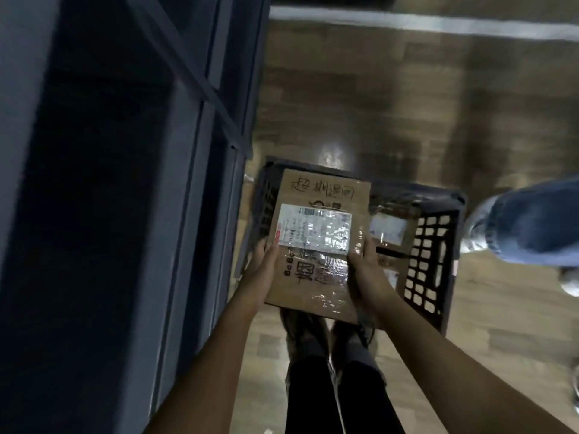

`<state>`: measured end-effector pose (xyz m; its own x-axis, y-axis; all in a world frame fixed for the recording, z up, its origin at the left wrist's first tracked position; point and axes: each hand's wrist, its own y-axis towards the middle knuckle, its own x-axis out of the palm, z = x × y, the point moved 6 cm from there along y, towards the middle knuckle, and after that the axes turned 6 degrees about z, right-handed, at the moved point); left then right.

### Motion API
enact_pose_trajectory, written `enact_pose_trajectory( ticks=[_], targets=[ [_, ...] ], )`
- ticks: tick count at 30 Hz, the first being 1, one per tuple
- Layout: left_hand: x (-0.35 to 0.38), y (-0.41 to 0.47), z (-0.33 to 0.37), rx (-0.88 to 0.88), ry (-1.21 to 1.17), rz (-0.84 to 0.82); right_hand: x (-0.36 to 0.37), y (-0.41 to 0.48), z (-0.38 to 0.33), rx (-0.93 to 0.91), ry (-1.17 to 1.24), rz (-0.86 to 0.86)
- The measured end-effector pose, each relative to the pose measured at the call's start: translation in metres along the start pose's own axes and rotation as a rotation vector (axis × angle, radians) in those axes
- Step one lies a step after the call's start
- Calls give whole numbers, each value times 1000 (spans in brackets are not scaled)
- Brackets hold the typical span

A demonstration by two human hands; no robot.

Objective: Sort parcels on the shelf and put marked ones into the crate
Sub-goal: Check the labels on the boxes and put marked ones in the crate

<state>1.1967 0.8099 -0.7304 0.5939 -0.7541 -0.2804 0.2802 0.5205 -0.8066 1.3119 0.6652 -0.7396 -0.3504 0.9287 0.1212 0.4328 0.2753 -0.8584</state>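
- We held the parcel flat, left hand and right hand each clamping a long edge with curled fingers.
- It hung over the crate, long axis pointing away from us.

**Materials & finish**

Parcel: brown cardboard, matt, slightly rough-looking. Its label is white paper under clear tape, which is glossy, wrinkled & catches the light. Crate: dark plastic w/ lattice walls, dull sheen. Second parcel inside it is also cardboard w/ shiny film. Shelf: dark blue-grey, smooth & matt, prob. painted metal. Floor: wood-look planks, polished, w/ a bright glare spot. Jeans leg: faded denim cloth. Trousers: black matt fabric.
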Motion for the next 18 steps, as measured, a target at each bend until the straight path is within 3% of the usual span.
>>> enact_pose_trajectory(
  ticks=[8, 18],
  targets=[
    [29, 82, -33, -40, 25, 70, -8, 83, 42, -77, -183, 133],
    [40, 162, -73, -97, 26, 69, 2, 163, 79, -56, -366, 156]
  ],
)
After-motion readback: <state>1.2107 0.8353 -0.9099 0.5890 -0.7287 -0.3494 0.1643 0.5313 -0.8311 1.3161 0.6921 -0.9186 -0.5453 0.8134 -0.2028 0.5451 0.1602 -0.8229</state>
